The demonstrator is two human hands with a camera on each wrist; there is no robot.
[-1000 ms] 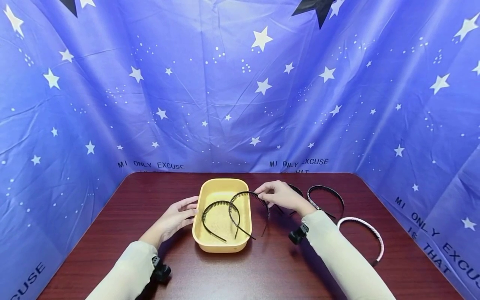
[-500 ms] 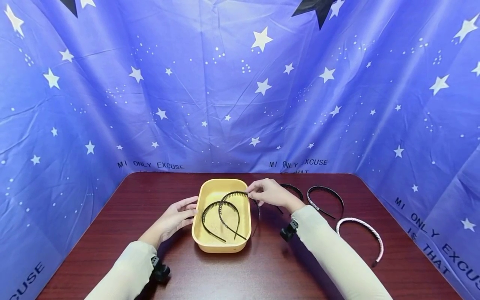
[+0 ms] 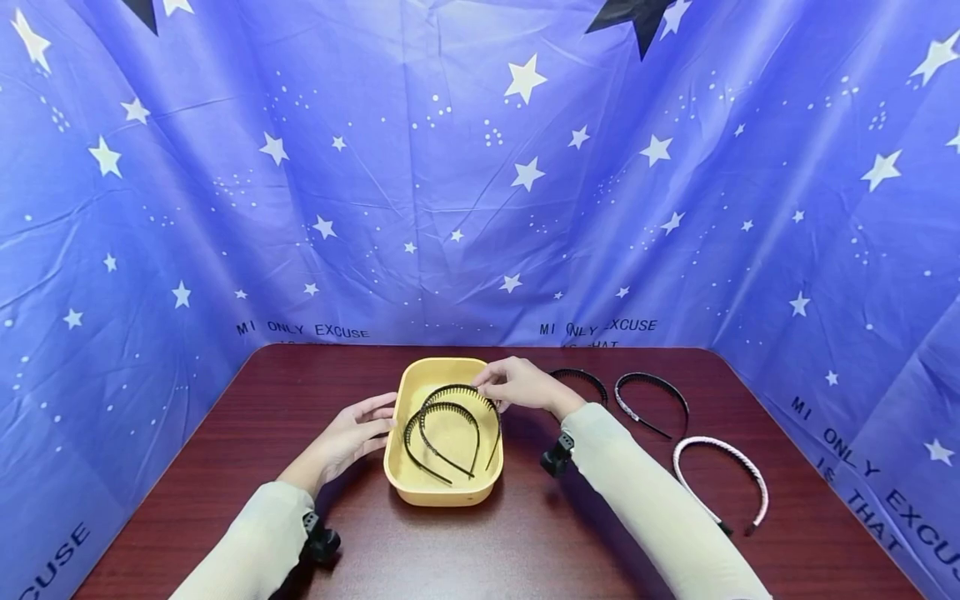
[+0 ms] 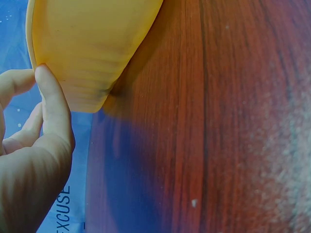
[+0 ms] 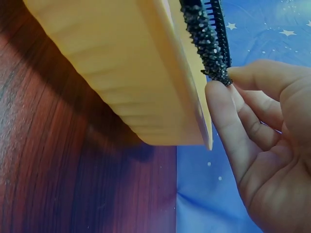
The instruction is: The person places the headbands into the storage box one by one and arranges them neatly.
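While her left hand (image 3: 351, 433) rests open-fingered against the yellow tray (image 3: 405, 483), steadying it, the right hand (image 3: 517, 385) pinches a black toothed headband (image 3: 459, 390) over the tray beside another headband (image 3: 442, 410) lying inside.

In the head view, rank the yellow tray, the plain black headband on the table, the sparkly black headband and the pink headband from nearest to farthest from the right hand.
From the right hand:
1. Yellow tray, directly under its fingers, to the left.
2. Plain black headband, just right of the wrist.
3. Sparkly black headband, farther right.
4. Pink headband, far right, toward the table's near side.
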